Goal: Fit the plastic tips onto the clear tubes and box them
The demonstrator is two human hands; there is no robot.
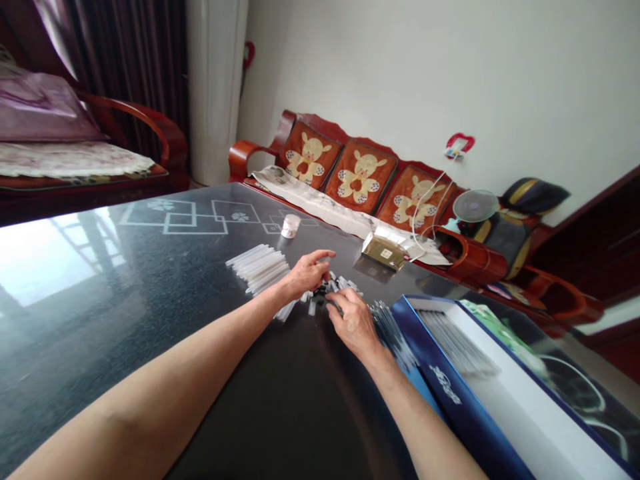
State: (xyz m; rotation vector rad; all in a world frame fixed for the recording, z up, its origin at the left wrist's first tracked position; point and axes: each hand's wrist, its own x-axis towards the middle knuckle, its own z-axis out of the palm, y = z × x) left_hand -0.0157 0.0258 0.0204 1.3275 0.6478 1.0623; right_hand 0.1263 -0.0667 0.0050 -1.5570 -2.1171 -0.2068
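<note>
A pile of small white and black pieces [343, 285], like caps or short tube ends, lies on the dark glossy table between my hands. My left hand [309, 273] is over the pile's left side, index finger stretched out and the other fingers bent down. At the near right side is my right hand [354, 321], its thumb and fingertips drawn together low at the pieces; whatever they pinch is too small to make out. Left of the pile, translucent white tubes [260, 267] are laid side by side. Beside my right wrist is a bundle of thin dark sticks, perhaps pen refills [393, 333].
A long blue box [445, 387] with a white inside holds more thin grey sticks [457, 340] at the right. Farther back on the table [165, 267] stand a small white round container [291, 225] and a gold-brown carton [385, 251]. A wooden sofa [360, 173] lies beyond.
</note>
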